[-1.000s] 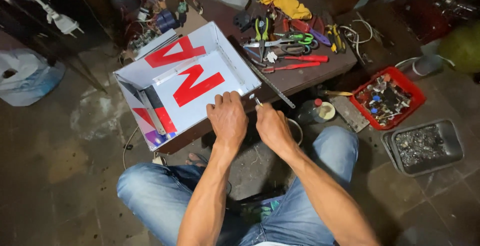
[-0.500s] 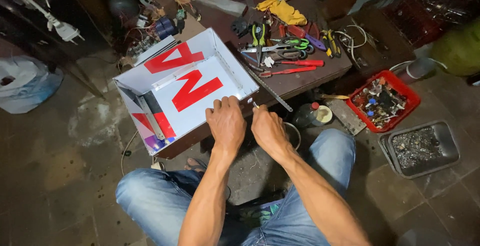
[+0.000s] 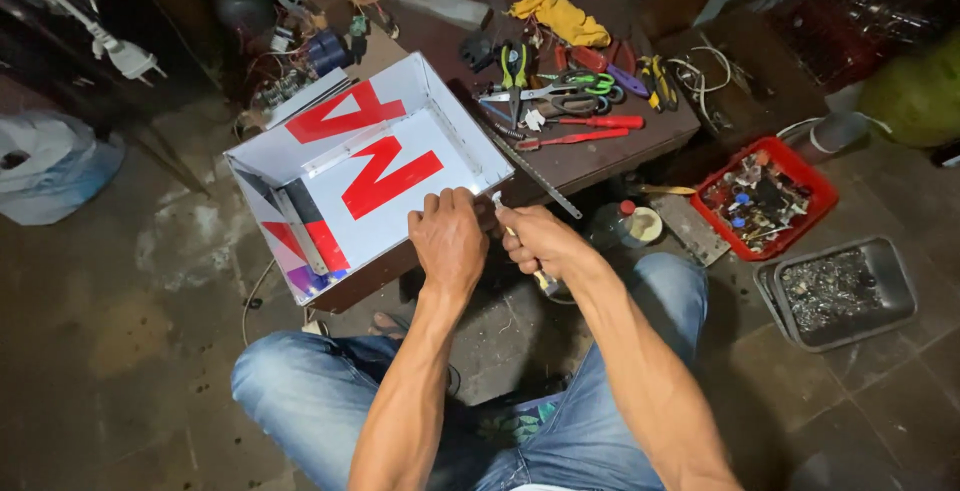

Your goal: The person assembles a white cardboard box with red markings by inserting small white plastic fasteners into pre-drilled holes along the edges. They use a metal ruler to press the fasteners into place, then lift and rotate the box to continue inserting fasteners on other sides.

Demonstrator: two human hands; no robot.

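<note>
White sheet metal forms the open box, marked with red shapes, which rests tilted on the near left corner of the brown table. The left hand is clamped on the box's near right edge, fingers curled over the rim. Just right of the box, the right hand is closed around a slim tool with a pale handle, its tip touching that same corner of the box. Beyond the box lie green-handled scissors, a red screwdriver and a yellow cloth. Well to the right of the box, on the floor, sit a red tray of small parts and a grey tray.
</note>
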